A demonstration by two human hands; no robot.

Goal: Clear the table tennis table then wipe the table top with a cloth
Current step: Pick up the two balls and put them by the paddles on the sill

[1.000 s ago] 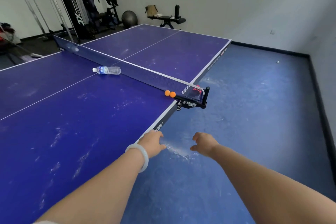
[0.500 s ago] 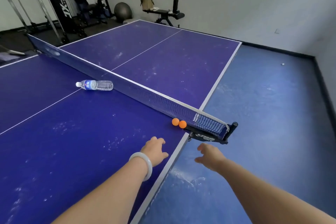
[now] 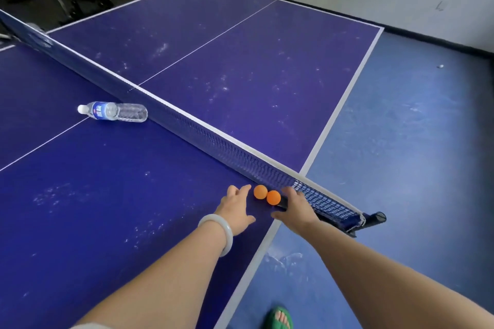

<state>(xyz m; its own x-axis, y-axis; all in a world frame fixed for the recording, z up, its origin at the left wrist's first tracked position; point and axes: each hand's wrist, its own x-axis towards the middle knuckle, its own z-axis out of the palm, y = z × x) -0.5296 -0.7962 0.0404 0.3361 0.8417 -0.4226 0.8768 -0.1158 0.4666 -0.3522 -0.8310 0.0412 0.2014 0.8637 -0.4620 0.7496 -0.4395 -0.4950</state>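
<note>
Flanking two small orange plastic balls (image 3: 260,192) lodged against the dark blue mesh net (image 3: 213,139) near the blue table tennis table's (image 3: 80,195) edge, the left hand (image 3: 236,207) and right hand (image 3: 296,207) are both spread and empty, likely to stop them rolling away. A clear plastic water bottle (image 3: 115,111) lies on its side by the net, farther along and well apart from both hands.

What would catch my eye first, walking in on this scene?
Two orange balls sit side by side next to the net, near the right edge of the blue table tennis table. They are flanked by the open left hand and right hand. Farther left, a clear water bottle lies on its side by the net.
</note>
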